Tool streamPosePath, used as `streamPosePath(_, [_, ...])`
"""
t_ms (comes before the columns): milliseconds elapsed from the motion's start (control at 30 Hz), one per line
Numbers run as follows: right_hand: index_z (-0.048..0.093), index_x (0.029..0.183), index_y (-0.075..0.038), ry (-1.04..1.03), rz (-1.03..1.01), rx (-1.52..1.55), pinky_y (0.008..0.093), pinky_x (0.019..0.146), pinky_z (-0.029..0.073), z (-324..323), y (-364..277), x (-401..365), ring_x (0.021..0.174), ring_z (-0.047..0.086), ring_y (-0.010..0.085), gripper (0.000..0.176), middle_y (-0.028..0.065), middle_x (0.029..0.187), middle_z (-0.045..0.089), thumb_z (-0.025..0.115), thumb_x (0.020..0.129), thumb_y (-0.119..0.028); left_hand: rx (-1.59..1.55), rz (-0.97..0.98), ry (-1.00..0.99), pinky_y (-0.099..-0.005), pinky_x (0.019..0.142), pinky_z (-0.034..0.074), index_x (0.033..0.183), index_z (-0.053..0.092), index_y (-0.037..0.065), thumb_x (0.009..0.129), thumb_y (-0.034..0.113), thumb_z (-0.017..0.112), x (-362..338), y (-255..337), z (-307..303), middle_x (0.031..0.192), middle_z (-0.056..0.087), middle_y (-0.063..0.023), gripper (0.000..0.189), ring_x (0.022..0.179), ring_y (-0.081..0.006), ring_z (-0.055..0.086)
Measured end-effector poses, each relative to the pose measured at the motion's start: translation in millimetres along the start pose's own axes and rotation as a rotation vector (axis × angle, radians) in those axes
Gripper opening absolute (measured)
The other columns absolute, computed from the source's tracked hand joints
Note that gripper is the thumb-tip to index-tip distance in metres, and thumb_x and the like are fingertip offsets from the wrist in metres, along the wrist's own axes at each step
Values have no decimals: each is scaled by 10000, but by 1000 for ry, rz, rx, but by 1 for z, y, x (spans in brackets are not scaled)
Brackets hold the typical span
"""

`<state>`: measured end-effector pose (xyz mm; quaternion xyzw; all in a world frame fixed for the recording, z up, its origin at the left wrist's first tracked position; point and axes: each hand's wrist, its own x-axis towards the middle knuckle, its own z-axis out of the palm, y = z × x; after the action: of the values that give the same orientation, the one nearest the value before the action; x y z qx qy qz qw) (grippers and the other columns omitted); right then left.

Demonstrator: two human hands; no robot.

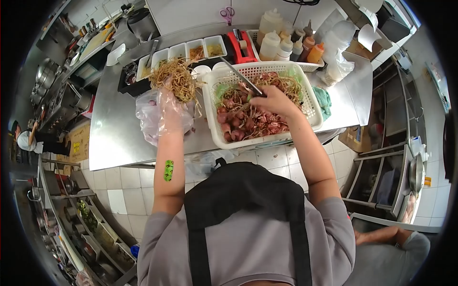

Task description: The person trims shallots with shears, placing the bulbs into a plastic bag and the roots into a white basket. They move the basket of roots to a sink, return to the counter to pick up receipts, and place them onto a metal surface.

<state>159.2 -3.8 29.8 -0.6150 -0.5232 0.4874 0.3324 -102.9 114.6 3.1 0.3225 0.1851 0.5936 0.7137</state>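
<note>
My right hand (274, 101) is closed around the handle of a knife (241, 76), its blade slanting up to the left over a white plastic basket (214, 127). Reddish shallots (238, 125) with long dry stems and roots fill the basket. On the left, my left hand (168, 95) holds a bunch of dry stems (177, 75) above a clear plastic bag (149, 117); the stems partly hide its fingers. The bag lies on the steel table (112, 138) and surrounds my wrist.
White condiment trays (177, 51), a red dispenser (242, 46) and squeeze bottles (270, 45) line the table's back. A green cloth (322, 102) lies right of the basket. One person (31, 139) stands far left; another person's arm (381, 234) shows at lower right.
</note>
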Motion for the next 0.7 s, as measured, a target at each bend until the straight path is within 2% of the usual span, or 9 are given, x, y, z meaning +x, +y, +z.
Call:
streamPosePath(67, [599, 935, 7, 204, -118, 21, 276, 527, 423, -7, -5, 7, 550, 514, 125, 233, 33, 641, 548, 645, 779, -160, -64, -61, 128, -340, 716, 548, 1135, 502, 8, 817, 183, 606, -7, -4, 11, 1022, 601, -108, 377, 882, -233, 614])
streamPosePath(200, [605, 898, 11, 226, 20, 121, 288, 566, 422, -37, -9, 32, 581, 505, 142, 230, 44, 641, 560, 651, 775, -179, 204, -153, 210, -326, 738, 529, 1153, 496, 1, 786, 184, 643, 6, -31, 29, 1017, 602, -104, 435, 868, -227, 610])
streamPosePath(267, [608, 895, 13, 182, 2, 110, 295, 574, 426, -49, -8, 40, 598, 512, 154, 242, 53, 654, 571, 655, 771, -189, 295, -286, 44, -315, 752, 510, 1158, 503, -2, 765, 152, 658, -5, -34, 57, 996, 607, -98, 451, 841, -217, 605])
streamPosePath(333, [610, 869, 10, 165, -102, -186, 284, 511, 408, -57, -10, 42, 560, 507, 146, 248, 51, 641, 561, 661, 769, -212, 388, -330, -45, -306, 770, 489, 1173, 500, -12, 741, 115, 676, -13, -37, 80, 1007, 608, -90, 483, 847, -198, 597])
streamPosePath(467, [610, 845, 15, 162, -74, -250, 321, 628, 412, -48, -28, 35, 628, 520, 161, 276, 71, 648, 563, 660, 764, -244, 681, -531, -365, -310, 800, 469, 1176, 510, -11, 733, 76, 680, 1, -84, 67, 1047, 607, -86, 482, 915, -181, 584])
streamPosePath(533, [601, 835, 25, 257, -148, -179, 346, 634, 432, -46, -27, 34, 619, 524, 182, 284, 92, 641, 556, 650, 756, -243, 585, -419, -430, -297, 846, 447, 1177, 517, -8, 713, 59, 675, -1, -102, 67, 1049, 612, -91, 495, 959, -174, 572])
streamPosePath(567, [602, 832, 25, 354, -253, -196, 360, 648, 449, -46, -23, 36, 643, 568, 233, 278, 135, 658, 581, 636, 750, -239, 1163, -221, -570, -292, 899, 421, 1198, 501, -9, 693, 42, 661, 0, -88, 82, 1087, 599, -93, 533, 1012, -161, 551])
streamPosePath(667, [608, 826, 24, 385, -142, -341, 386, 680, 461, -61, -20, 24, 714, 607, 298, 278, 178, 712, 620, 617, 750, -243, 1173, -47, -502, -289, 917, 413, 1212, 485, -14, 693, 42, 642, 3, -78, 73, 1095, 595, -97, 545, 1035, -158, 541])
streamPosePath(700, [625, 865, 18, 413, -134, -486, 401, 717, 467, -64, -17, 18, 795, 610, 349, 304, 210, 795, 635, 614, 748, -263, 895, -25, -501, -282, 923, 407, 1222, 474, -16, 710, 40, 620, 5, -74, 67, 1088, 600, -97, 536, 1031, -166, 544])
